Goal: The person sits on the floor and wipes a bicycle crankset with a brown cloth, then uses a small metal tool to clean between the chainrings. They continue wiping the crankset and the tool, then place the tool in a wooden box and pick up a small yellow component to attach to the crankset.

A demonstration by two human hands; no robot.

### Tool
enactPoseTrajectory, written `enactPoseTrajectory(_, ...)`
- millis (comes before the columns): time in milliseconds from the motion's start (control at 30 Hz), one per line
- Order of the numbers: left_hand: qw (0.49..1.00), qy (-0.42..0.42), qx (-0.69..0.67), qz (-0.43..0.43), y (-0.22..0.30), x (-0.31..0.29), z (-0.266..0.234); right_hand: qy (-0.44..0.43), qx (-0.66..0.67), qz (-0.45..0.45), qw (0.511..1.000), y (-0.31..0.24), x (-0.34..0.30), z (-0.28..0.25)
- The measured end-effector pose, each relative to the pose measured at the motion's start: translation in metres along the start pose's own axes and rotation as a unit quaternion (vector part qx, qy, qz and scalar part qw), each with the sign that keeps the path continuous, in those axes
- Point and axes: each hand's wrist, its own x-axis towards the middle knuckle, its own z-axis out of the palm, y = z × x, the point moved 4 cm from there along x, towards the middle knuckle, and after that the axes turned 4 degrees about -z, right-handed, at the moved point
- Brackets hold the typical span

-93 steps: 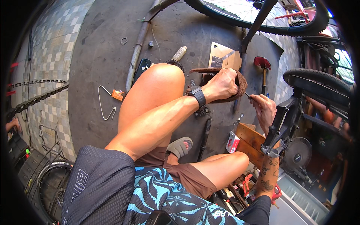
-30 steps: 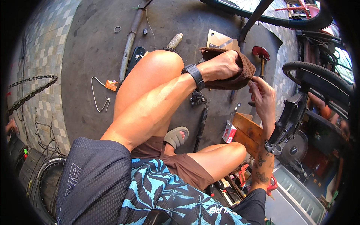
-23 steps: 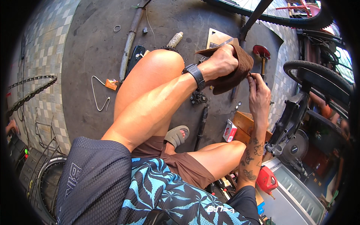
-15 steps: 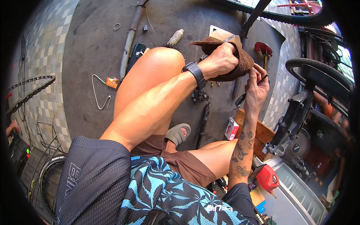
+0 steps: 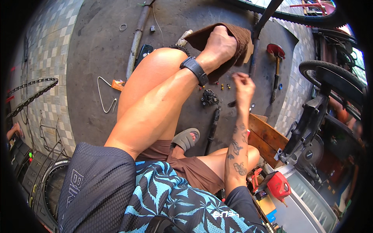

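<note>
My left hand (image 5: 220, 46), with a black watch on its wrist, grips a thick brown cloth (image 5: 243, 37) that drapes around the fingers and hides whatever lies inside its fold. Lower and to the right is my right hand (image 5: 244, 88), apart from the cloth, fingers bent together. A dark piece shows beside its palm; whether the hand holds it is unclear. On the dark mat under my hands are several small gold and red parts (image 5: 222, 86) and a black mechanical part (image 5: 210, 98).
A metal tube (image 5: 136, 48) and a bent white wire (image 5: 104, 93) lie on the left of the mat (image 5: 93, 50). A red-headed lamp-like piece (image 5: 276, 50) is on the right. Bicycle wheels (image 5: 330, 75), a wooden board (image 5: 268, 132) and a red jug (image 5: 278, 184) stand further right.
My right hand has come away from the cloth, moving down and left. My left hand has lifted the cloth slightly up and left, uncovering more small gold parts.
</note>
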Motion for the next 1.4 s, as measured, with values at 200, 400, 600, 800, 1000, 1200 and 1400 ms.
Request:
enactPoseTrajectory(200, 0.997, 0.054, -0.053, -0.031, 0.002, -0.003, -0.011, -0.201, -0.312, -0.002, 0.928, 0.094, -0.061, 0.094)
enactPoseTrajectory(400, 0.998, 0.042, -0.043, -0.019, -0.002, -0.002, -0.015, -0.161, -0.335, -0.005, 0.928, 0.097, -0.069, 0.102)
enactPoseTrajectory(600, 0.975, -0.071, 0.21, -0.033, -0.013, -0.02, 0.007, 0.062, 0.239, 0.193, 0.95, 0.036, -0.045, 0.021)
enactPoseTrajectory(800, 0.884, -0.254, 0.371, 0.129, -0.007, -0.061, 0.036, 0.003, 0.33, 0.198, 0.923, -0.013, -0.054, -0.025)
enactPoseTrajectory(1000, 0.928, -0.125, 0.313, 0.157, 0.031, 0.004, -0.001, 0.039, 0.296, 0.23, 0.926, -0.037, -0.094, -0.113)
enactPoseTrajectory(1200, 0.939, -0.012, 0.295, 0.174, 0.044, 0.134, -0.039, 0.006, 0.401, 0.222, 0.889, -0.091, -0.158, -0.144)
enactPoseTrajectory(1400, 0.811, -0.031, 0.579, 0.078, 0.029, 0.164, -0.056, 0.047, 0.527, 0.195, 0.826, -0.099, -0.188, -0.108)
